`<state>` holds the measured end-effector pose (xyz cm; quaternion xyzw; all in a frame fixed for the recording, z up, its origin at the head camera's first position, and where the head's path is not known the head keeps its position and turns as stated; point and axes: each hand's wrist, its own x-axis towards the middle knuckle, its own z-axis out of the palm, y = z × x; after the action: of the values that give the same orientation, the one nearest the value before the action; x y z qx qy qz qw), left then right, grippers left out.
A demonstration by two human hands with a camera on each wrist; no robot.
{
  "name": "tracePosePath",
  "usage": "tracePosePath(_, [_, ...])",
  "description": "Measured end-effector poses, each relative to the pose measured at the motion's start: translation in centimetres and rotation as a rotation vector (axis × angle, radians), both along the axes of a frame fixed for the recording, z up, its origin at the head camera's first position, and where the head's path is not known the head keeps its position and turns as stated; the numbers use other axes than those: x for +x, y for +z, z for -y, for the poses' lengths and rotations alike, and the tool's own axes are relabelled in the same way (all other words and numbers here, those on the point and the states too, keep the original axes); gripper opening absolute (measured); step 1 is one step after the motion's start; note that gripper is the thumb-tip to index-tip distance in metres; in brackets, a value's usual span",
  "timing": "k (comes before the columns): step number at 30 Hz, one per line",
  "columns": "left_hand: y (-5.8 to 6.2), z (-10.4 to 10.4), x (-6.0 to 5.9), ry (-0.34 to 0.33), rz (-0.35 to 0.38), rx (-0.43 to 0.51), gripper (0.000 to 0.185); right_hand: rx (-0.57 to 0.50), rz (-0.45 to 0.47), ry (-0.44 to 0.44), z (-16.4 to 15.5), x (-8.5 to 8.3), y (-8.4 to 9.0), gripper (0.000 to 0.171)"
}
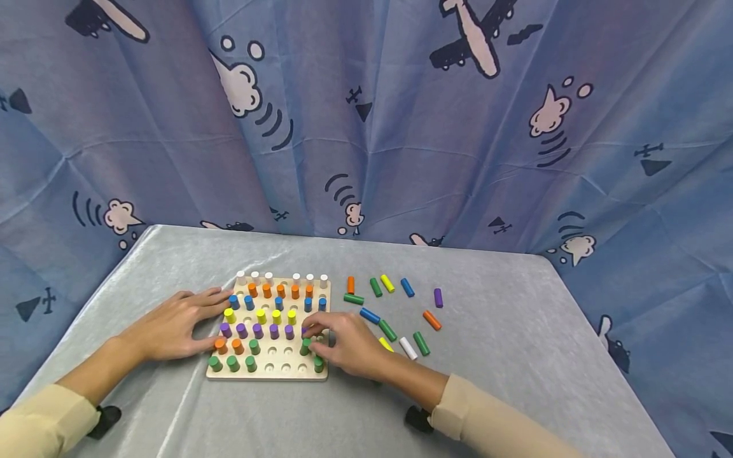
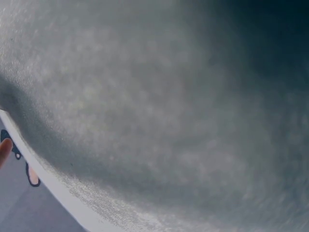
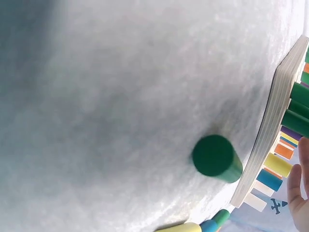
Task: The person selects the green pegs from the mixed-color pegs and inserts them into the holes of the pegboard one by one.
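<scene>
A wooden peg board (image 1: pixel 284 369) lies on the grey cloth, with rows of white, orange, blue, yellow, purple and green pegs standing in it. My left hand (image 1: pixel 213 318) rests flat against the board's left edge, fingers straight. My right hand (image 1: pixel 312 340) is at the board's right side, and its thumb and forefinger pinch a green peg (image 1: pixel 305 347) in a lower row. In the right wrist view the board's edge (image 3: pixel 270 130) shows side-on, and another green peg (image 3: pixel 215 157) lies on the cloth beside it. The left wrist view shows only cloth and one fingertip (image 2: pixel 4 147).
Several loose pegs lie to the right of the board, among them an orange one (image 1: pixel 350 284), a purple one (image 1: pixel 438 297) and a white one (image 1: pixel 408 348). A blue aeroplane-print curtain (image 1: pixel 401 127) hangs behind the table. The table's right edge (image 1: pixel 578 305) is close.
</scene>
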<state>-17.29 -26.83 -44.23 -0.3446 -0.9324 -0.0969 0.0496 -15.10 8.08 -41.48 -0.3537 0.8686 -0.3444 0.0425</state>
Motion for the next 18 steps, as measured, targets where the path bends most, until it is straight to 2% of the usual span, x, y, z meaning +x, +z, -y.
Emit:
tracePosePath(5, [-0.1, 0.0, 0.0, -0.001, -0.003, 0.0, 0.065, 0.022, -0.021, 0.021, -0.1, 0.1, 0.2, 0.029])
tracePosePath(9, [-0.2, -0.1, 0.0, -0.004, -0.007, 0.001, 0.065, 0.038, -0.022, 0.005, -1.0, -0.1, 0.9, 0.03])
tracePosePath(18, [0.0, -0.2, 0.1, -0.009, -0.017, 0.003, 0.065, 0.129, 0.013, -0.182, -6.0, -1.5, 1.9, 0.035])
